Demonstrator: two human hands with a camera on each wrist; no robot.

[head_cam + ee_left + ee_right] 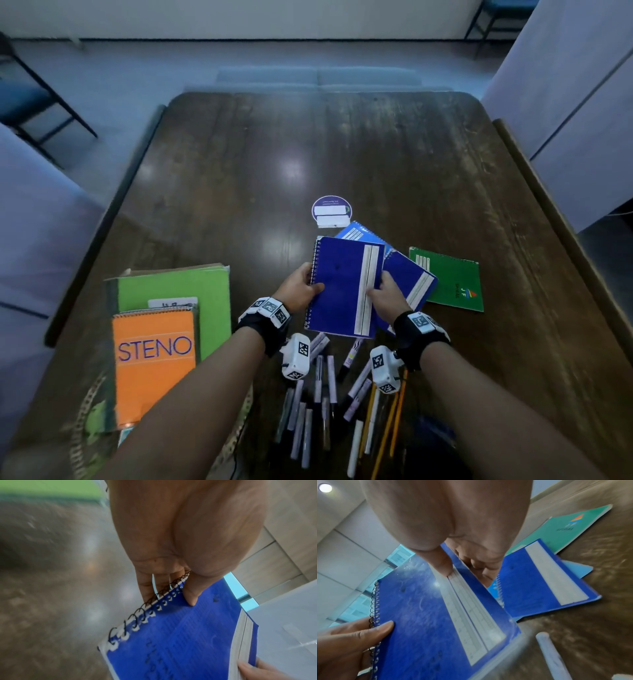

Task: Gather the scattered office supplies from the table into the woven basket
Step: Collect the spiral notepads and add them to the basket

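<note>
Blue spiral notebook held in both hands above the near middle of the wooden table

The table [342, 144] carries a woven basket [80, 414] at its near left corner, already holding a green book [171, 284] and an orange STENO pad [154, 363]; more blue notebooks [411, 284] and a green spiral notebook [452, 281] lie right of centre, pens and pencils [318, 411] along the near edge. The blue spiral notebook [344, 287] is tilted up, its long axis running away from the person, coil to the left. The left hand [298, 284] pinches the coil edge, thumb on the cover; the right hand [388, 294] pinches the open page edge. It looks light and flexible with a slick cover, so the stiffer coil side is likely the safest hold.
</note>
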